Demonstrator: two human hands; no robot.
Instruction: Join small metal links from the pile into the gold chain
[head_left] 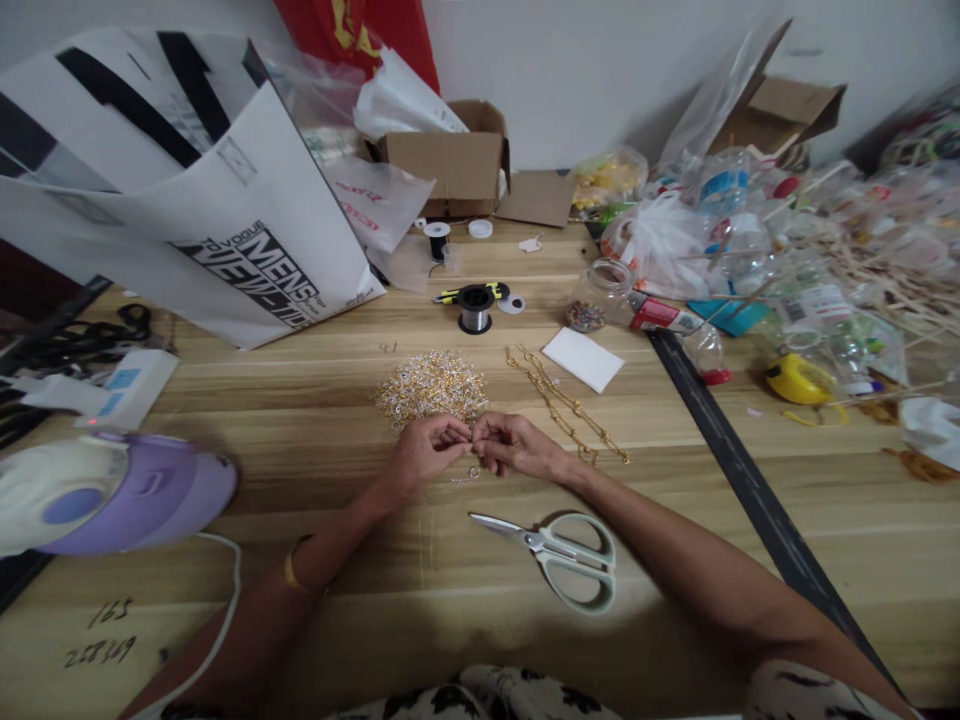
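Observation:
In front of the pile of small gold and silver metal pieces (435, 380), my left hand (431, 447) and my right hand (514, 445) meet fingertip to fingertip. Both hands are closed in a pinch; whatever they hold is too small to make out. Just below my fingers lies a short silver chain with a ring (469, 474). Gold beaded chains (562, 400) stretch across the table to the right of the pile. Nearer to me rests a pair of scissors (555, 555) with pale green handles, blades pointing left.
Behind the pile stand a wire spool (475, 312), a yellow-black cutter (450, 295) and a jar of beads (589, 310). A white card (583, 358) lies by the chains. A purple-white appliance (142, 495) and a large bag (255, 230) occupy the left; plastic bottles (746, 245) crowd the right.

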